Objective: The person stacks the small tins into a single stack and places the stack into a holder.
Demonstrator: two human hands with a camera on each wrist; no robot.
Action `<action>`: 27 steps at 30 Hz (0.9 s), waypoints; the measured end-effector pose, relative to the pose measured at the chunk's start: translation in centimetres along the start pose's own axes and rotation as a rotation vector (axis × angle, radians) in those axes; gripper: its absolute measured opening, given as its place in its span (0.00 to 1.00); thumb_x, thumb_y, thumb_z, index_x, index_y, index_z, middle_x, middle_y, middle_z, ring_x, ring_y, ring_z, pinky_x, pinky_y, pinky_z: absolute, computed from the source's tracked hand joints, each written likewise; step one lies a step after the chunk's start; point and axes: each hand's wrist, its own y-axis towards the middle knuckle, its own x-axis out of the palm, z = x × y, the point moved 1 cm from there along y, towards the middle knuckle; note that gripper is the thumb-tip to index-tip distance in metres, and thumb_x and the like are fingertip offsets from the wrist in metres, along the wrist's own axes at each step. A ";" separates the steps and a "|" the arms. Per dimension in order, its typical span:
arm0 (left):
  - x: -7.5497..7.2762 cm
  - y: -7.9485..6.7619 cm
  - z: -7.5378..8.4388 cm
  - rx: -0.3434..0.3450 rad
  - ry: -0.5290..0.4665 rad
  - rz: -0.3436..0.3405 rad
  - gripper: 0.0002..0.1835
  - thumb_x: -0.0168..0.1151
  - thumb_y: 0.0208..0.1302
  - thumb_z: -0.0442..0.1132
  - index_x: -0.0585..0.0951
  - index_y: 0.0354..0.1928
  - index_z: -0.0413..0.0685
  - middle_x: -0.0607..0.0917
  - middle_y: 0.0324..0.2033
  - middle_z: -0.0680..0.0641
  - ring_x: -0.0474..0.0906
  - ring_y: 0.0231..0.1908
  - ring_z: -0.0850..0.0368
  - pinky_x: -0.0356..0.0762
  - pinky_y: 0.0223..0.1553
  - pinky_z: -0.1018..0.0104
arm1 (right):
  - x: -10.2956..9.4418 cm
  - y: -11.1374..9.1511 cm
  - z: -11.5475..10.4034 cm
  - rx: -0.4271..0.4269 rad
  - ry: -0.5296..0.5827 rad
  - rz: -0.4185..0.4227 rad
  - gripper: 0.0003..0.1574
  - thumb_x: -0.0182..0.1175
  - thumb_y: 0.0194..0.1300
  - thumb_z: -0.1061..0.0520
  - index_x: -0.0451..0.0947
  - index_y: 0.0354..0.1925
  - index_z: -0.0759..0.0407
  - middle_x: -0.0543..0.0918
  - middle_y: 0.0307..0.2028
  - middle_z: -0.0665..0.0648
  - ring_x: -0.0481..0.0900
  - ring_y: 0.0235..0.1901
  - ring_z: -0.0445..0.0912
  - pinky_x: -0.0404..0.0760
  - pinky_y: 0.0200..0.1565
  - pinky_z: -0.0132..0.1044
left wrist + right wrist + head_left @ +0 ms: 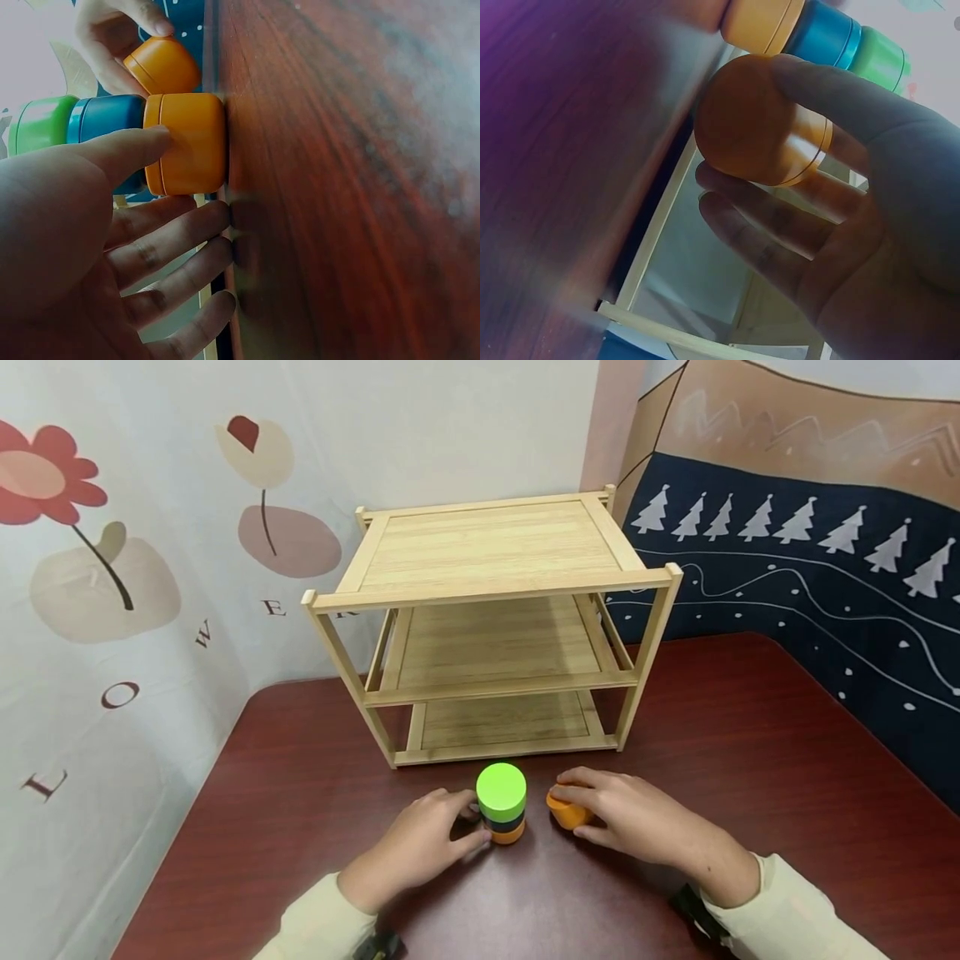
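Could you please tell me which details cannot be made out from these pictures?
Loose orange container, head view: partly covered by the right hand.
Blue container, head view: top hidden by the green container.
Bottom orange container, left wrist view: partly covered by the left hand.
Contents of all four, every view: hidden by their walls.
Right sleeve, head view: cut off by the bottom edge.

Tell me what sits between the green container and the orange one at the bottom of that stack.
A blue container sits between the green container and the bottom orange one; the left wrist view shows it clearly.
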 end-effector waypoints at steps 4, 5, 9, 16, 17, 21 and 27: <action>0.0 0.0 0.0 -0.002 0.001 -0.002 0.23 0.60 0.56 0.59 0.77 0.48 0.53 0.84 0.36 0.60 0.76 0.39 0.62 0.75 0.44 0.60 | -0.1 0.0 -0.1 -0.009 0.000 0.011 0.28 0.65 0.55 0.49 0.74 0.55 0.48 0.75 0.53 0.50 0.78 0.47 0.42 0.80 0.43 0.38; 0.0 0.0 0.0 -0.003 0.000 -0.002 0.23 0.60 0.56 0.59 0.77 0.48 0.53 0.84 0.36 0.60 0.76 0.39 0.62 0.75 0.44 0.59 | -0.1 0.0 -0.1 -0.012 -0.002 0.015 0.28 0.65 0.55 0.49 0.74 0.55 0.47 0.75 0.53 0.49 0.78 0.47 0.41 0.80 0.43 0.38; 0.0 0.0 0.0 -0.002 0.000 -0.005 0.23 0.60 0.56 0.58 0.78 0.48 0.53 0.84 0.35 0.59 0.76 0.39 0.62 0.75 0.43 0.59 | -0.1 0.0 -0.2 -0.019 -0.005 0.027 0.28 0.66 0.54 0.49 0.74 0.55 0.47 0.75 0.53 0.49 0.78 0.47 0.42 0.80 0.43 0.38; -0.1 0.1 0.1 0.005 0.006 0.014 0.21 0.60 0.56 0.59 0.78 0.46 0.55 0.84 0.35 0.60 0.76 0.38 0.63 0.75 0.42 0.60 | -0.2 0.0 -0.4 -0.029 -0.009 0.050 0.28 0.66 0.54 0.49 0.75 0.55 0.47 0.75 0.53 0.50 0.78 0.47 0.42 0.80 0.44 0.38; -0.1 0.1 0.1 0.003 0.005 0.013 0.21 0.60 0.56 0.59 0.78 0.46 0.55 0.84 0.35 0.60 0.76 0.38 0.63 0.75 0.42 0.60 | -0.2 0.0 -0.4 -0.029 -0.009 0.049 0.28 0.66 0.54 0.49 0.75 0.55 0.47 0.75 0.53 0.50 0.78 0.47 0.42 0.80 0.44 0.38; -0.1 0.0 0.1 0.000 0.004 0.004 0.21 0.60 0.56 0.58 0.78 0.46 0.55 0.84 0.35 0.60 0.76 0.38 0.62 0.75 0.42 0.60 | -0.2 0.0 -0.5 -0.028 -0.006 0.045 0.28 0.66 0.54 0.49 0.74 0.55 0.47 0.75 0.53 0.50 0.78 0.47 0.42 0.80 0.44 0.38; -0.1 0.0 0.0 0.008 0.009 0.010 0.21 0.60 0.56 0.58 0.78 0.46 0.55 0.84 0.35 0.59 0.76 0.39 0.62 0.75 0.42 0.60 | -0.3 0.0 -0.6 -0.029 -0.003 0.057 0.29 0.66 0.54 0.48 0.74 0.55 0.47 0.75 0.53 0.49 0.78 0.47 0.41 0.79 0.44 0.38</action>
